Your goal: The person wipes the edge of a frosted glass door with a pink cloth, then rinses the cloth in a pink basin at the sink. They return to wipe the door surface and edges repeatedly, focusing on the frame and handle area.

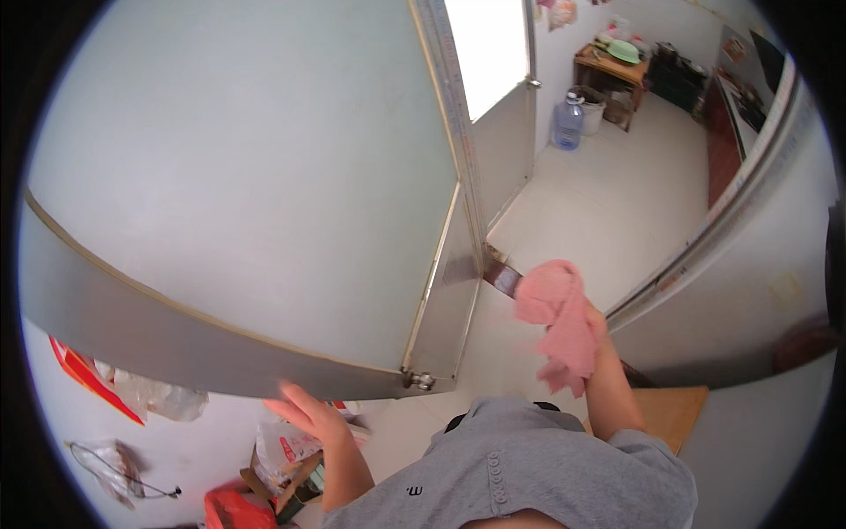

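Observation:
A pink cloth (pixel 562 317) hangs in folds from my right hand (pixel 597 324), which is largely covered by it, in front of the doorway. My left hand (pixel 309 411) is slightly blurred, its fingers stretched out at the edge of a metal-framed door (pixel 264 198) with a large frosted panel. Whether the fingertips touch that edge I cannot tell. The door stands swung open on the left, with a metal knob (pixel 421 380) near its lower corner, to the right of my left hand.
Past the threshold (pixel 503 278), a second door (pixel 505 145) is on the left. A blue water jug (pixel 568 122), a white bucket (pixel 593 109) and a wooden table (pixel 611 64) with a green basin (pixel 623 51) stand beyond. Cardboard boxes (pixel 301 486) and a red bag (pixel 238 509) lie lower left.

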Tool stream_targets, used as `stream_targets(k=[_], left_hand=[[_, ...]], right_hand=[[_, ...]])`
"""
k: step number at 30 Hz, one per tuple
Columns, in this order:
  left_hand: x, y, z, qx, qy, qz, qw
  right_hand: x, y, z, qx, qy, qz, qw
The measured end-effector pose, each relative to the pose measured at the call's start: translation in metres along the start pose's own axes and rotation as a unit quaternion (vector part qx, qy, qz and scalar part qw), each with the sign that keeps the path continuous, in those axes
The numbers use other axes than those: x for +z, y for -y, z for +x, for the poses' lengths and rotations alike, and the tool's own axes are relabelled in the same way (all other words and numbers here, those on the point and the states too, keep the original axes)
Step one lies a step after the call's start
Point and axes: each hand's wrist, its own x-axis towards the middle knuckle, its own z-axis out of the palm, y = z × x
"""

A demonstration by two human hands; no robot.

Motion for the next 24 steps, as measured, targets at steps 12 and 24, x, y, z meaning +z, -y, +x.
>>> stream_targets(k=[12, 24], left_hand=[[0.003, 0.105, -0.069, -0.027, 0.541, -0.072, 0.838], [0.189, 0.17, -0.3, 0.08, 0.854, 0.211, 0.469]], right_hand=[[-0.007, 0.011, -0.174, -0.32, -0.104, 0.058, 0.94], [-0.01, 0.03, -0.309, -0.484, -0.284, 0.07, 0.825]])
